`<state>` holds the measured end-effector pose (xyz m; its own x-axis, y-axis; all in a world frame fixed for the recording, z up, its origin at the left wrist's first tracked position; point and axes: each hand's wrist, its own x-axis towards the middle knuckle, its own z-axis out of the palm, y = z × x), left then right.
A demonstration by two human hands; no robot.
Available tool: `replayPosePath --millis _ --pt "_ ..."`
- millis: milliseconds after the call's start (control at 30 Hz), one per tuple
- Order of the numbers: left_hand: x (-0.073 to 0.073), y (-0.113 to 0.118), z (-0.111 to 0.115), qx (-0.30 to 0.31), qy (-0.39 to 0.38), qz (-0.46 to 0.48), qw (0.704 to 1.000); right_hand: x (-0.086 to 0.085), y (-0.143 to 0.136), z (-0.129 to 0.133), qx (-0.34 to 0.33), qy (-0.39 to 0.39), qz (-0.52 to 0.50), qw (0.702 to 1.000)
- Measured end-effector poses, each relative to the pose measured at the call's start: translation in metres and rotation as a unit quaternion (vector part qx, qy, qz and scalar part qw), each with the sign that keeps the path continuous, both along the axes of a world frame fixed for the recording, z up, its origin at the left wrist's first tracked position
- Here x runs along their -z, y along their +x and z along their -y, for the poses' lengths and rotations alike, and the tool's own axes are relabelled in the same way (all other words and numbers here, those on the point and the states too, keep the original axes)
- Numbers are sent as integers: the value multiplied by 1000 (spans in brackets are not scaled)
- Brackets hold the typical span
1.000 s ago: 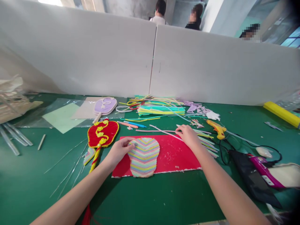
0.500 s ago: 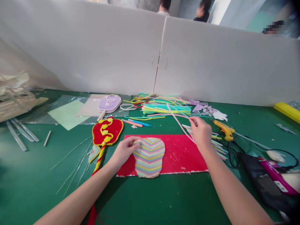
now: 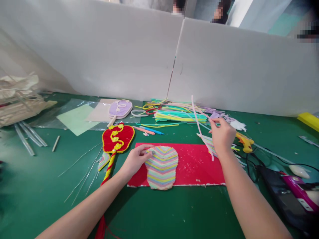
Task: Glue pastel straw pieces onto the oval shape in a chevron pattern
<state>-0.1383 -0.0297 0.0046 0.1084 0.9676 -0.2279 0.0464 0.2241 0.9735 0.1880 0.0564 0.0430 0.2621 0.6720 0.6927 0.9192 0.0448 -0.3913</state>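
Note:
My left hand is closed on the upper left edge of a striped pipe-cleaner panel, its thumb lying on top. Pastel chevron bands cover the panel, which rests on a red board. Over the board's right side, my right hand is pinched shut at a pink pipe cleaner; the exact grip is partly hidden. A long pink pipe cleaner stands slanted just left of those fingers. Cut pastel pipe cleaners lie below, partly behind my right hand.
A pile of pipe cleaners lies at the back. To the left are a red fan, a purple fan and thin wires. A yellow glue gun, cables and a black pouch are at right. A white partition stands behind.
My right hand has shifted slightly right, and the long pink pipe cleaner has swung more upright. My left hand keeps its hold on the panel. The whole view has moved a little.

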Motion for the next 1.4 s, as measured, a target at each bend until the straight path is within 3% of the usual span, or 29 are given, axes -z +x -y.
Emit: replayPosePath --millis 167,267,367,433,600,700,833,1100,1400 --pt "-1 0 0 6 10 -13 1000 -1 -6 1 59 5 64 996" --pt "-3 1 1 1 15 -24 1000 0 -4 -2 103 -48 63 992" --pt "-3 1 1 -2 20 -34 999 0 3 -7 103 -17 21 994" --pt "-4 2 1 -3 21 -29 999 -1 9 -9 69 22 -31 997" --pt "-5 1 1 1 19 -28 999 -12 0 -5 -114 34 -73 990" --pt "-6 0 1 14 18 -31 999 -24 -19 1 -220 30 -76 972" --pt "-7 0 2 10 32 -61 998 -38 -41 6 -337 -35 -88 937" --pt "-8 0 1 27 29 -23 999 -38 -45 -7 -429 -84 -63 897" --pt "-9 -3 0 49 14 6 999 -31 -24 -29 -458 -110 -29 881"
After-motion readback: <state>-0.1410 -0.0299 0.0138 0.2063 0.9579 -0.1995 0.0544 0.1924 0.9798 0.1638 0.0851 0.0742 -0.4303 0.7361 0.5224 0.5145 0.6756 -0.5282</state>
